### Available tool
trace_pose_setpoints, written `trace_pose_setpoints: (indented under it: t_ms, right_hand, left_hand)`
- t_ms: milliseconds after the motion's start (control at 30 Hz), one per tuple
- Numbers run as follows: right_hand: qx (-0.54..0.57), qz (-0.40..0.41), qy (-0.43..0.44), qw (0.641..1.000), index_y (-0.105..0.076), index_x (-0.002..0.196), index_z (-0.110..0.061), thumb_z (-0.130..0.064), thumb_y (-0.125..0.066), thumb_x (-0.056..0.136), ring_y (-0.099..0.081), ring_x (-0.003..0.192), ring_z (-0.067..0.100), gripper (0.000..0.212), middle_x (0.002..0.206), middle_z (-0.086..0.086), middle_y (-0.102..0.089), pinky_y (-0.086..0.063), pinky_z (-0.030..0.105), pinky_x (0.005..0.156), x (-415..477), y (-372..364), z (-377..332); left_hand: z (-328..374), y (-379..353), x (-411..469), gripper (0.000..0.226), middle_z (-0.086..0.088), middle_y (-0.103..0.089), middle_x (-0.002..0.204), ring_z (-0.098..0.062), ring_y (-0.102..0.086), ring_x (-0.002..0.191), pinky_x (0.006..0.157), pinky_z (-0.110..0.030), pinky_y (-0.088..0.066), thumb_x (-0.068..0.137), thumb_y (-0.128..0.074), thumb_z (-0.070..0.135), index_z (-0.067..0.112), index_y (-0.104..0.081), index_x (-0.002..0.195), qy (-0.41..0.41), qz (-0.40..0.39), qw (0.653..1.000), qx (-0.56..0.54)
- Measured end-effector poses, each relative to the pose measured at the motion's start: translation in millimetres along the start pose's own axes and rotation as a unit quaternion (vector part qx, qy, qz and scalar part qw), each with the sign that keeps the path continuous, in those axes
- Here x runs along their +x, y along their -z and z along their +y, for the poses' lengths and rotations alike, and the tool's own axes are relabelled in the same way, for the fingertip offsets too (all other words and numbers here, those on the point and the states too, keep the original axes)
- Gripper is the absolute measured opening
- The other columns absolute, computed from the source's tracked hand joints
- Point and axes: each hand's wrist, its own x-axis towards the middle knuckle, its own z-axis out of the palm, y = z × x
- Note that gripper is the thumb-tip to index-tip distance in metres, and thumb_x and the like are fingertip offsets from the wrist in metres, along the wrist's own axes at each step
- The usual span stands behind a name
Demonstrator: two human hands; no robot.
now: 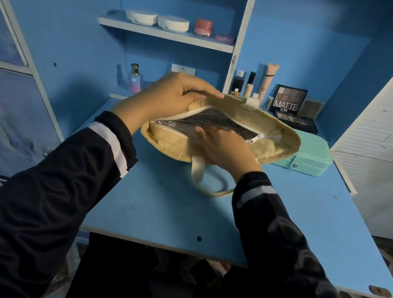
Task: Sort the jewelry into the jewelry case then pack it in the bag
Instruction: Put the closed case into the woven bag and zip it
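Jute bag (285, 140) lies left-right, mouth up | left fingers (206, 90) pinch rim | right fingers (206, 135) flat inside

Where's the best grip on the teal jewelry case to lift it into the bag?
Probably across its short width near the right end, coming from above and the right. The jewelry case lies flat and closed on the table, its left end is hidden behind the bag, and the clasp sits on the near side.
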Motion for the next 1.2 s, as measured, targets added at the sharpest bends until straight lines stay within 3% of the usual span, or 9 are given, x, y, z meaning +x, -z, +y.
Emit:
trace_pose_setpoints:
  t_ms: [100,200,267,533,800,900,967,1067,1200]
  right_hand:
    - [-0.059,-0.066,-0.030,0.996,-0.042,0.141,-0.036,-0.058,-0.023,0.100,-0.041,0.136,0.027,0.051,0.148,-0.002,-0.046,-0.028,0.047,0.112,15.1,-14.7,4.2]
    - [-0.070,-0.123,-0.052,0.989,-0.028,0.149,-0.039,-0.060,-0.018,0.100,-0.023,0.146,0.029,0.054,0.159,-0.003,-0.026,-0.014,0.047,0.117,12.9,-28.5,4.8]
    - [-0.082,-0.125,-0.048,0.988,-0.024,0.150,-0.038,-0.059,-0.018,0.100,-0.020,0.147,0.030,0.055,0.160,-0.002,-0.022,-0.013,0.046,0.118,8.1,-34.7,4.8]
    - [-0.116,-0.121,-0.050,0.985,-0.014,0.152,-0.039,-0.059,-0.016,0.099,-0.014,0.149,0.029,0.057,0.162,-0.002,-0.017,-0.011,0.044,0.119,-5.5,-49.7,1.5]
    - [-0.085,-0.115,-0.061,0.988,-0.009,0.152,-0.044,-0.060,-0.014,0.099,-0.005,0.150,0.023,0.055,0.163,-0.006,-0.010,-0.006,0.042,0.121,-13.6,-53.9,1.9]
    - [-0.077,-0.110,-0.052,0.990,-0.015,0.151,-0.042,-0.060,-0.017,0.099,-0.010,0.150,0.026,0.056,0.162,-0.004,-0.016,-0.009,0.044,0.121,-10.0,-52.1,2.7]
    - [-0.075,-0.089,-0.042,0.992,-0.024,0.149,-0.040,-0.060,-0.021,0.098,-0.018,0.147,0.028,0.054,0.159,-0.002,-0.025,-0.015,0.047,0.119,-5.4,-50.9,2.5]
    - [-0.074,-0.053,-0.030,0.995,-0.036,0.142,-0.039,-0.060,-0.027,0.097,-0.030,0.142,0.028,0.051,0.150,0.001,-0.040,-0.023,0.049,0.115,3.0,-50.4,0.4]
    - [-0.053,-0.064,-0.031,0.996,-0.038,0.141,-0.039,-0.063,-0.026,0.096,-0.034,0.139,0.026,0.052,0.148,0.000,-0.042,-0.021,0.049,0.114,19.8,-44.0,-4.4]
  left_hand:
    - [0.6,0.6,1.6,0.045,0.017,-0.068,0.119,-0.041,-0.066,0.099,0.089,-0.055,-0.053,0.098,-0.056,0.013,0.055,-0.066,0.108,-0.007,0.015,1.000,0.010]
    - [0.1,-1.0,2.0,0.045,0.012,-0.068,0.121,-0.015,-0.067,0.106,0.093,-0.042,-0.053,0.097,-0.052,0.002,0.039,-0.069,0.116,-0.022,0.041,0.999,0.011]
    - [0.1,-1.5,2.0,0.047,0.007,-0.068,0.123,-0.004,-0.063,0.112,0.098,-0.035,-0.051,0.094,-0.049,-0.005,0.029,-0.070,0.119,-0.040,0.055,0.997,0.025]
    - [4.2,-3.4,3.1,0.046,0.000,-0.071,0.117,-0.008,-0.062,0.112,0.102,-0.012,-0.041,0.089,-0.052,-0.011,0.020,-0.072,0.115,-0.083,0.111,0.988,0.063]
    - [9.5,-0.4,3.3,0.043,0.008,-0.068,0.115,-0.001,-0.061,0.108,0.098,-0.008,-0.040,0.090,-0.054,-0.008,0.022,-0.073,0.114,-0.083,0.126,0.987,0.049]
    - [6.9,0.6,-1.2,0.044,0.008,-0.067,0.119,0.009,-0.063,0.091,0.077,-0.002,-0.043,0.092,-0.052,-0.008,0.024,-0.071,0.116,-0.069,0.091,0.993,0.022]
    - [4.7,2.0,-2.2,0.045,0.014,-0.066,0.123,0.004,-0.064,0.097,0.079,-0.014,-0.050,0.096,-0.052,-0.001,0.036,-0.068,0.117,-0.054,0.065,0.996,0.001]
    - [-0.3,5.0,-1.7,0.042,0.019,-0.063,0.126,0.000,-0.055,0.123,0.109,-0.029,-0.042,0.100,-0.053,0.008,0.045,-0.063,0.116,-0.036,0.021,0.999,-0.031]
    - [-1.4,7.0,-0.3,0.036,0.016,-0.063,0.128,-0.003,-0.052,0.127,0.113,-0.032,-0.038,0.100,-0.054,0.014,0.043,-0.062,0.119,-0.022,0.002,0.998,-0.062]
